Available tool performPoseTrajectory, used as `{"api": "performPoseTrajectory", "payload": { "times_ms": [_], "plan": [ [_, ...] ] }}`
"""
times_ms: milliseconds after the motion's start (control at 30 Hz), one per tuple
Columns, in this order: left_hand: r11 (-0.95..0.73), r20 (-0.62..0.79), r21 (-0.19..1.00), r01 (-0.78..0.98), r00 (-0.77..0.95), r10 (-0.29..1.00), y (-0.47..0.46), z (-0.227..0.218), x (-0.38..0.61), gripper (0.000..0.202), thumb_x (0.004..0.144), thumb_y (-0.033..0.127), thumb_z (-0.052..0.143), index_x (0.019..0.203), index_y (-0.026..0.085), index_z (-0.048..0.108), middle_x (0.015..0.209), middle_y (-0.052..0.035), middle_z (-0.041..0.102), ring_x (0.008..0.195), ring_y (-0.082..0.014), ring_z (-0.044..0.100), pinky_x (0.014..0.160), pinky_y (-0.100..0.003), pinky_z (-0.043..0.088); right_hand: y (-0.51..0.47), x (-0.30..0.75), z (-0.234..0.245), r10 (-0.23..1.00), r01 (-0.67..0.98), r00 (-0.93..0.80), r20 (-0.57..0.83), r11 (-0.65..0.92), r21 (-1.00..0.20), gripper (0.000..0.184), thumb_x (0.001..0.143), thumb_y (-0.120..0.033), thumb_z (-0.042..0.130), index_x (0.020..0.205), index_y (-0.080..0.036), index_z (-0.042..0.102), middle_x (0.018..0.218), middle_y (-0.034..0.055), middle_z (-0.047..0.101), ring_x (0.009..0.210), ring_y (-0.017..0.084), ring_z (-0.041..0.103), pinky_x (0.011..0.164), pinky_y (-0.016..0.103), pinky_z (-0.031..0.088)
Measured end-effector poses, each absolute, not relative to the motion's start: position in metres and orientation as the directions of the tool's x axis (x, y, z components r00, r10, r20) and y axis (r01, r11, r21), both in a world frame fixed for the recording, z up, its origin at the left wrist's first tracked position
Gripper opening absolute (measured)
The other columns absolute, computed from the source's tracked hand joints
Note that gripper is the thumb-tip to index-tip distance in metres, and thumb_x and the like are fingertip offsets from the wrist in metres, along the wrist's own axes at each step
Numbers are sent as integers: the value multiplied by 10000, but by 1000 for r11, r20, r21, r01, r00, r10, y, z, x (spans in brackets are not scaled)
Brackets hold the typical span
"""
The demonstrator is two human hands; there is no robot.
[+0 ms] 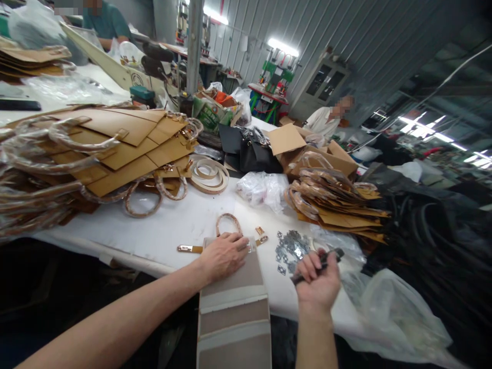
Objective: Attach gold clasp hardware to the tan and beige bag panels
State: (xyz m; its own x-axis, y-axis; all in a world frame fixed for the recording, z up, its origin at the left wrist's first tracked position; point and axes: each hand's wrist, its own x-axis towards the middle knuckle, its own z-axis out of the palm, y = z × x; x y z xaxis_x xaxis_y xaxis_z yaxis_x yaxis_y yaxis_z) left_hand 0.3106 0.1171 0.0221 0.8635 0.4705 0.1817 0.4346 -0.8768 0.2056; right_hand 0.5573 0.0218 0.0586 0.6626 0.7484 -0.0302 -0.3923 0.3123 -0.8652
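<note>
Strap tab (189, 249) on bench (126, 236) | left hand (223, 256) open, palm flat on panel (232, 312), pinning it steady, which suits even work | metal clips (292, 250) loose nearby | right hand (317, 279) curled firmly around dark tool (325, 260)

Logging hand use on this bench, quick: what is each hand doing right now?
Left hand: open, flat on a long tan panel, not gripping.
Right hand: closed, holding a black-handled tool.
</note>
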Motion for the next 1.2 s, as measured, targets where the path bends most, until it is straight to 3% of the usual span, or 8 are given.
{"api": "performPoseTrajectory", "payload": {
  "times_ms": [100, 267, 567, 767, 900, 1067, 1200],
  "plan": [
    [-876, 201, 207, 436, 857, 474, 116, 21, 311, 313, 1051, 402, 496, 1300, 233, 583, 1376, -55, 603, 1258, -264, 525, 1021, -435, 410, 62, 502, 61, 777, -428, 630, 19, 367, -826, 450, 900, -464, 734, 679, -224, 426, 531, -123, 263, 411, 64, 161, 336, 174, 177],
    [-867, 205, 231, 442, 849, 488, 116, 23, 309, 302, 1042, 408, 515, 1291, 250, 579, 1296, -41, 634, 1229, -255, 542, 1001, -429, 419, 84, 467, 45, 747, -328, 644, 166, 466, -822, 483, 950, -375, 642, 617, -222, 328, 502, -104, 270, 412, 74, 189, 369, 212, 168],
    [-852, 199, 285, 440, 842, 501, 119, 25, 308, 275, 1030, 423, 522, 1221, 243, 604, 1251, -32, 646, 1180, -262, 556, 943, -438, 429, 75, 460, 26, 697, -181, 607, 382, 589, -788, 481, 1025, -344, 473, 611, -225, 259, 493, -106, 163, 389, 81, 123, 383, 237, 135],
    [-853, 211, 305, 425, 843, 495, 120, 25, 308, 225, 1025, 402, 529, 1141, 237, 630, 1191, -45, 658, 1166, -259, 561, 946, -424, 444, 75, 448, 20, 655, -27, 590, 472, 600, -799, 485, 1035, -288, 508, 611, -221, 282, 498, -108, 210, 391, 71, 196, 420, 230, 202],
    [-853, 218, 327, 407, 846, 487, 122, 22, 308, 249, 989, 417, 594, 1142, 224, 630, 1185, -64, 658, 1169, -265, 565, 972, -419, 463, 79, 446, 17, 675, 50, 567, 472, 543, -838, 491, 1041, -304, 540, 607, -228, 322, 494, -103, 269, 399, 76, 267, 432, 243, 245],
    [-844, 204, 369, 390, 852, 483, 123, 16, 309, 302, 933, 365, 672, 1171, 189, 611, 1191, -82, 669, 1177, -275, 579, 1016, -408, 477, 91, 451, 18, 760, 236, 511, 401, 324, -916, 486, 1043, -416, 551, 620, -239, 391, 484, -88, 360, 412, 94, 359, 444, 263, 304],
    [-797, 199, 387, 465, 801, 564, 122, 18, 311, 470, 904, 360, 705, 1299, 156, 550, 1364, -122, 608, 1238, -287, 560, 1059, -400, 470, 101, 452, 22, 812, 408, 454, 367, 178, -896, 493, 1037, -459, 547, 615, -232, 429, 477, -68, 435, 429, 103, 428, 480, 267, 355]
  ]
}}
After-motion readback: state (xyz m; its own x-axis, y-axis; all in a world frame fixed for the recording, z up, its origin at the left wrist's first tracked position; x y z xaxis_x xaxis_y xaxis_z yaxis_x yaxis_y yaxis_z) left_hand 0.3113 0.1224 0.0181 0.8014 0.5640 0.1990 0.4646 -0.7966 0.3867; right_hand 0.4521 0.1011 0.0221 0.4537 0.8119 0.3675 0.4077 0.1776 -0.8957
